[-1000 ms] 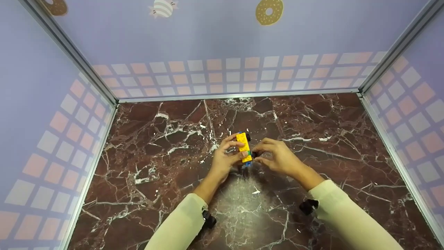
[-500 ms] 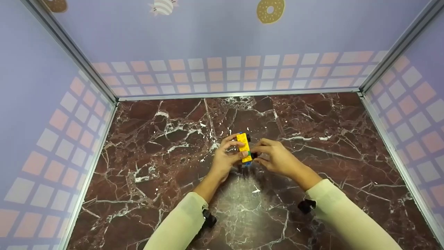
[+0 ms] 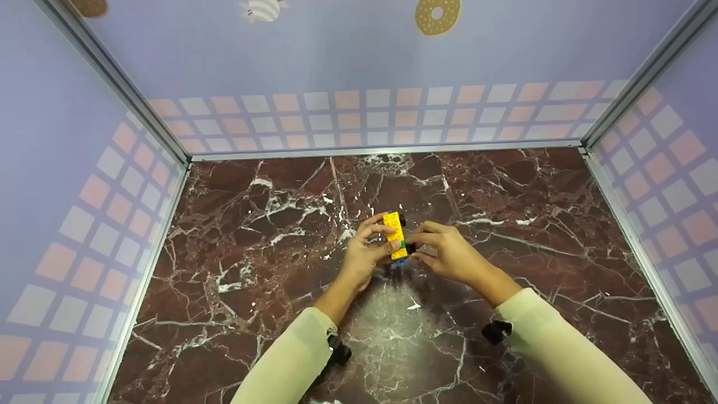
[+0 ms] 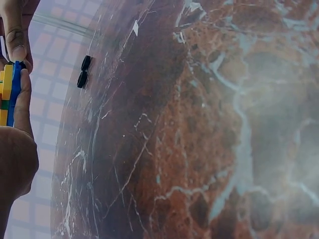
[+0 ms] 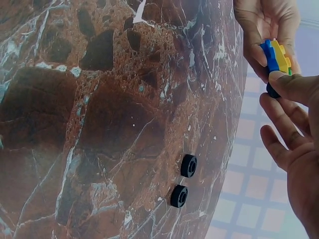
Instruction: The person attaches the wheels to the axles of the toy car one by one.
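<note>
1. Object: small plastic brick vehicle, yellow and studded on top [image 3: 395, 220], with a blue plastic base [image 5: 272, 56]. It is held above the red-brown marbled tabletop [image 3: 196, 314], between the two hands, long axis running near to far.
2. Left grip: left hand [image 3: 362, 253] grips the vehicle from the left, thumb on the yellow top beside a small green piece [image 3: 403, 244].
3. Right grip: right hand [image 3: 453, 255] has a narrow pinch, thumb and index finger on a round black wheel [image 5: 272, 90] at the near end of the vehicle's right side.
4. Reference: a far black wheel [image 3: 402, 219] sits on the same side, toward the far end. Whether the pinched wheel is fully seated: cannot tell, fingers cover the joint.
5. Step, as judged: fitting the near wheel to the base. Best line of push looks to be straight leftward, square to the side; a tilted push could jam the hub.
6. Brace: the left hand should counter the push through the blue base rather than squeeze the yellow top, which might work loose.
7. Check suggested: spin the wheel lightly and compare its depth with the far one.
8. Spares: two loose black wheels [image 5: 189, 166] [image 5: 179, 196] stand just beside each other on the tabletop; avoid knocking them.
</note>
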Tool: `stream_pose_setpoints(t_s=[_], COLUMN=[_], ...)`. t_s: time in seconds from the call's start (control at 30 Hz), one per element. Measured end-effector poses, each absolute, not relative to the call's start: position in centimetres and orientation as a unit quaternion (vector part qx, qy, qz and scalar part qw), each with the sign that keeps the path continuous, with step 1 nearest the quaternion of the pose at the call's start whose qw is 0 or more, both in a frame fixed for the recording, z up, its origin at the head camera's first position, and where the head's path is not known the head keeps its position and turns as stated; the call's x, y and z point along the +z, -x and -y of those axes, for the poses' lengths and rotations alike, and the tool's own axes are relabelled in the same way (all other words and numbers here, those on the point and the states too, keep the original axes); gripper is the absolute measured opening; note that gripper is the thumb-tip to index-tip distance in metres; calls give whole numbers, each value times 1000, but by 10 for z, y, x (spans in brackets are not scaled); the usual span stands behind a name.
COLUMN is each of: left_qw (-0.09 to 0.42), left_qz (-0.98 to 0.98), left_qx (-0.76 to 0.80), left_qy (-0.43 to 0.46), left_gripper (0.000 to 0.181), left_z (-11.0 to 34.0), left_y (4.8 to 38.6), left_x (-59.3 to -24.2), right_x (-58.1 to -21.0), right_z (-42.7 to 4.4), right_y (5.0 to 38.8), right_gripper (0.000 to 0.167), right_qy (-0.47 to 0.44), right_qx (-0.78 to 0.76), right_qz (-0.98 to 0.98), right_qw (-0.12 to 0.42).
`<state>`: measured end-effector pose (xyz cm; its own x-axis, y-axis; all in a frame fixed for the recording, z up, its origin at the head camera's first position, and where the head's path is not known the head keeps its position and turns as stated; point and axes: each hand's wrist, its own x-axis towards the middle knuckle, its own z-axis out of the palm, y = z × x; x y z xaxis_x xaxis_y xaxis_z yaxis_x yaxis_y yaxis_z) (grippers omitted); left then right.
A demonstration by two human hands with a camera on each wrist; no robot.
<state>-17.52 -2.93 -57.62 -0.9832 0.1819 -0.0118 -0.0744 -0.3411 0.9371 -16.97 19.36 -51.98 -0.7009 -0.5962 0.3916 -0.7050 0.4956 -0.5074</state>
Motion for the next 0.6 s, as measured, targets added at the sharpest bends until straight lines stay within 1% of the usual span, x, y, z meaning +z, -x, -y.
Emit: stream_pose_setpoints(t_s=[0.37, 0.6], left_qw=[71, 70], left_qz=[-565, -560], left_qx=[821, 824], left_qy=[-44, -39], left_gripper=[19, 23], left_z=[29, 29], left_y=[176, 175], left_x=[-571, -571], right_x=[-520, -521], right_z=[-193, -193], right_y=[170, 169], right_gripper=[30, 30], right_qy=[-364, -359], right_qx=[347, 359], right_qz=[860, 858], right_qw=[82, 81])
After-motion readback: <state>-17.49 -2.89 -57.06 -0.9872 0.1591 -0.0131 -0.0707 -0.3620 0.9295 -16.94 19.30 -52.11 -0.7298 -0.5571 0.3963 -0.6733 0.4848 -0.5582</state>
